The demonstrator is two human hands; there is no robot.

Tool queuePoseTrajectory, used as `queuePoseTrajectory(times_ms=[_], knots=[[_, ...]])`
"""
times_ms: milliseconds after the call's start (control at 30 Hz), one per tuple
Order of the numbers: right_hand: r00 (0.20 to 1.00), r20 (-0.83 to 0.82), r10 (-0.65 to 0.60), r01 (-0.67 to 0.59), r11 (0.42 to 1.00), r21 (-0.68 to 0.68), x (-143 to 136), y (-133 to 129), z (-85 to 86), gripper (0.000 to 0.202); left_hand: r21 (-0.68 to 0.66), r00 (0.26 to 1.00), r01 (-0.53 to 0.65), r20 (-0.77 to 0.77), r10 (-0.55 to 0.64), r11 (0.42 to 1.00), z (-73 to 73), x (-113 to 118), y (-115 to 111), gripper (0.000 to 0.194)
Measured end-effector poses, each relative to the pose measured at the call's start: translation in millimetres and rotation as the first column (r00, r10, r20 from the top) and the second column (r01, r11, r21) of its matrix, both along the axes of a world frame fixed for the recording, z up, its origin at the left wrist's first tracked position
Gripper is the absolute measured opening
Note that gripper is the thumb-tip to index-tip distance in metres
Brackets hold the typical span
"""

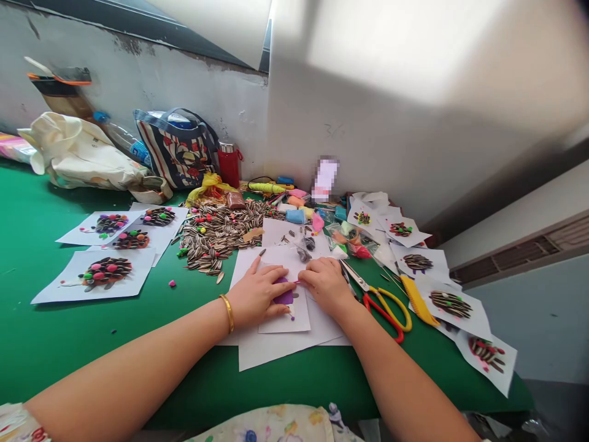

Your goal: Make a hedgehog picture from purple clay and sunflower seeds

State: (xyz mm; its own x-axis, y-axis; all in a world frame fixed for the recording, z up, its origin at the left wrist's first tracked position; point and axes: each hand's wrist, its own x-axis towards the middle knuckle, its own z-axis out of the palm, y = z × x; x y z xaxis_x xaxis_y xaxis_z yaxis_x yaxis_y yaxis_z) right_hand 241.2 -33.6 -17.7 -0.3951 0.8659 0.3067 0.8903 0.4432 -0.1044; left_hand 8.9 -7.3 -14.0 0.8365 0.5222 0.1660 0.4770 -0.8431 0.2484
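My left hand [263,293] lies with fingers spread over a small white card [285,324]. Under and between its fingers shows a flat purple piece of modelling clay [285,296], partly hidden. A grey seed-like shape and a tiny purple dot sit beside it on the card. Close by on the right, my right hand [327,283] has its fingers curled together in a pinch. A small pink piece [297,282] shows at its fingertips, close to the left index finger. Larger white sheets [267,356] lie beneath the card.
Sunflower seeds [225,230] are heaped behind my left hand. Scissors [384,301] and a yellow comb-like tool [418,301] lie to the right. Seed-decorated cards flank both sides [50,293] [501,377]. Bagged clay [356,242], a red bottle [229,166] and bags [177,147] stand near the wall.
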Motion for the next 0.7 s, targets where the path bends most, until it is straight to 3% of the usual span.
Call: queuePoseTrajectory(times_ms=[367, 700], knots=[[1.000, 0.000, 0.011, -0.011, 1.000, 0.009, -2.2, 1.4, 0.8, 0.011, -0.018, 1.000, 0.003, 0.023, -0.002, 1.000, -0.6, -0.4, 1.4, 0.049], [0.997, -0.045, -0.058, 0.059, 0.998, 0.027, 0.5, -2.1, 4.4, 0.015, -0.028, 0.999, 0.007, 0.036, -0.006, 1.000, -1.9, -1.4, 1.2, 0.049]])
